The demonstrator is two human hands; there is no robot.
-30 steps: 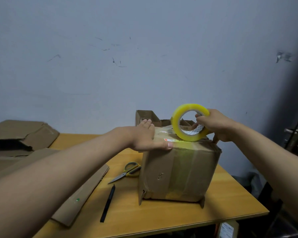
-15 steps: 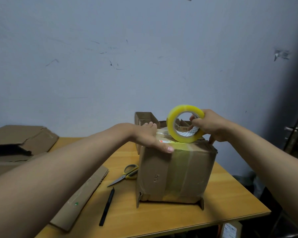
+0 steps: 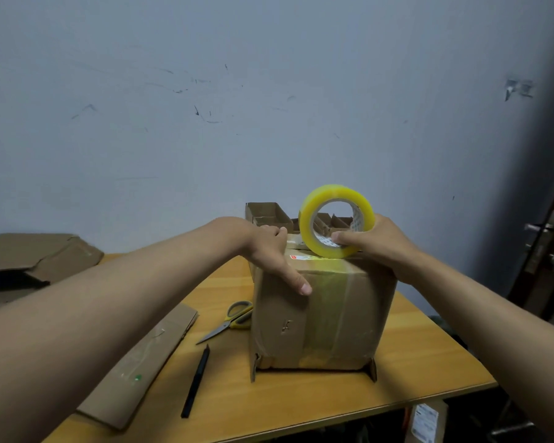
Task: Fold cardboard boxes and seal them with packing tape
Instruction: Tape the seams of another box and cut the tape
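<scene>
Cardboard box (image 3: 320,318) sits on wooden tabletop (image 3: 413,362); left hand (image 3: 271,254) lies flat w/ thumb pressing front tape strip, right hand (image 3: 375,243) grips yellow tape roll (image 3: 336,220) upright atop box.

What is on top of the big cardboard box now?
On the cardboard box stands the yellow tape roll, gripped by the right hand. The left hand presses its left top edge. The hands and roll cover much of the top.
</scene>
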